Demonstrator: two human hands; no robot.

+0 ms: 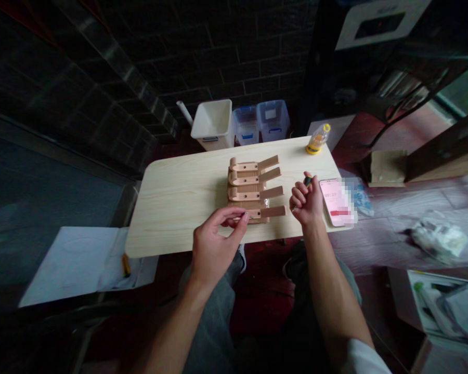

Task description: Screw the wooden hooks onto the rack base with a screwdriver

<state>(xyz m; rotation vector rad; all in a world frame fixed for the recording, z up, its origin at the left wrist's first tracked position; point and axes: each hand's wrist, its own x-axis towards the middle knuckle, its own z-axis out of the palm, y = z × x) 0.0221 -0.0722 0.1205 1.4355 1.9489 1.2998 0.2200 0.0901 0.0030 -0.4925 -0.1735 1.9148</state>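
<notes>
Wooden brackets (249,179), four of them side by side, lie on a pale wood surface (179,202) between our two hands, just beyond our left hand and each with a flat brown strip pointing toward our right. Our left hand (214,244) is half closed, its thumb and forefinger pinched together at the nearest bracket; whether they grip something small there, we cannot tell. Our right hand (306,200) is closed in a fist around a screwdriver (307,181), its dark and yellow handle showing above the fingers and its thin shaft angling down toward the brackets. Nothing stands between that shaft and the nearest bracket.

Just beside our right hand lies a phone (333,201) with a pink screen, and beyond that hand, near the far edge, stands a bottle (319,138) with a yellow cap. Past the far edge, ahead of our hands, are a white bin (212,124) and two clear plastic boxes (259,122). Below and left of our left hand lies a white sheet (74,265).
</notes>
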